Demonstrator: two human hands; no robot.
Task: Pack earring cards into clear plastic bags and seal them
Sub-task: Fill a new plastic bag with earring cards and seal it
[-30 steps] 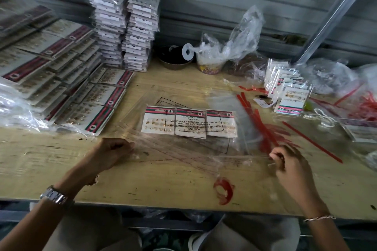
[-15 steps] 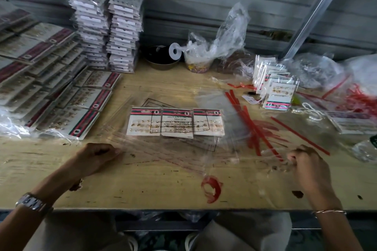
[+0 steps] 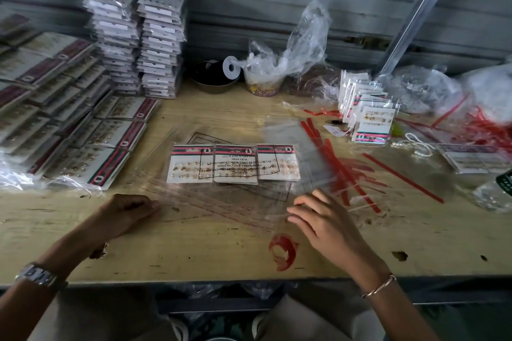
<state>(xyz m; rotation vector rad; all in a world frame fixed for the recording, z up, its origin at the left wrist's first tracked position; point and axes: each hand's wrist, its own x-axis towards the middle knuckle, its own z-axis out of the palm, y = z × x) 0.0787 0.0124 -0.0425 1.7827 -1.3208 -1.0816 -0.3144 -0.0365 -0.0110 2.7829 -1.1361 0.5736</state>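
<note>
Two bare forearms enter from the lower edge. The left hand, at seven o'clock, has a chunky silver metal link wristwatch on its wrist. The right hand, at five o'clock, has a thin copper-toned bangle on its wrist. Pale beige trousers cover the lap at six o'clock.

dim bench, pale sheen, smeared edges

the light is low, flat and cool grey, with no hard shadows. the brightest patch lies on the wooden table behind the earring cards. a pale sheen runs across the clear bag and veils their print. the packed stacks at far left and the red strips at far right smear with blur. the right hand is soft at the fingertips. the table's front edge bows from the wide lens, and all below it sinks into murk.
</note>
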